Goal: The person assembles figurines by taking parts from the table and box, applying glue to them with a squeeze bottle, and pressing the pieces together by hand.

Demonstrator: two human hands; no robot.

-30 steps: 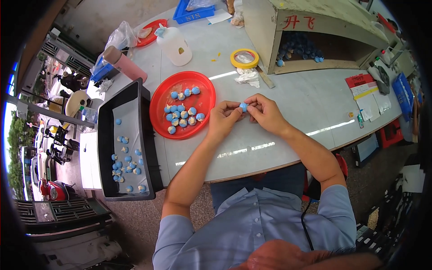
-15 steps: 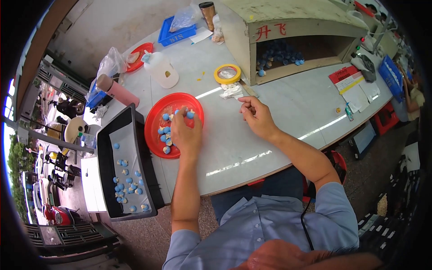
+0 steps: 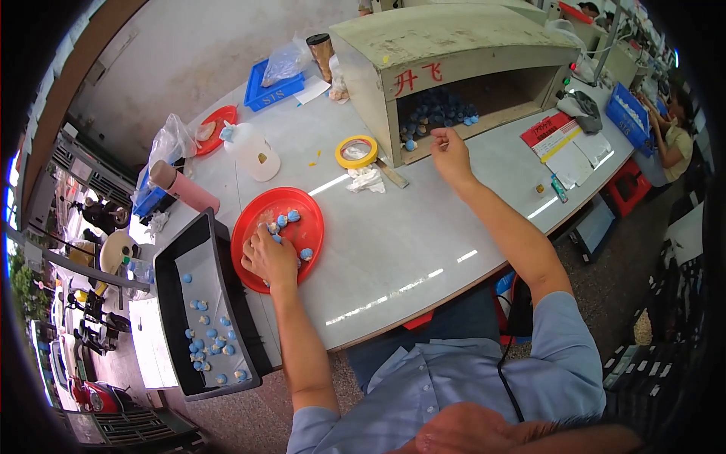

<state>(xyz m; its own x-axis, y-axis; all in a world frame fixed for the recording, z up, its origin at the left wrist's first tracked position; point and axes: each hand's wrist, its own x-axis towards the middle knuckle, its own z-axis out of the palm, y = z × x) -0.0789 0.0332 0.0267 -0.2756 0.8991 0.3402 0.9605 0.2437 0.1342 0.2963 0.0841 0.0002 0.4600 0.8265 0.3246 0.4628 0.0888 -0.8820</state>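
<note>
My left hand (image 3: 270, 259) reaches into a red round plate (image 3: 308, 232), its fingers bent down over small blue-and-white balls. Several balls (image 3: 293, 216) lie beside the fingertips; whatever is under the palm is hidden. My right hand (image 3: 452, 157) is raised over the table in front of the cream box (image 3: 359, 94), its fingers curled together. Anything between them is too small to make out. Inside the box's opening is a heap of similar blue pieces (image 3: 441, 108). Left of the plate stands a black tray (image 3: 247, 318) with more blue-and-white balls (image 3: 200, 345) scattered on its lining.
Yellow tape (image 3: 356, 152) and crumpled white tissue (image 3: 366, 180) lie between plate and box. Behind the plate stand a white plastic jug (image 3: 253, 151) and pink bottle (image 3: 185, 188). A blue basket (image 3: 274, 92) is farther back. Papers (image 3: 569, 163) lie right; a co-worker (image 3: 675, 144) sits beyond.
My right hand has moved away from me toward the box opening. My left hand has shifted to the plate's left side. The whole view has turned a little.
</note>
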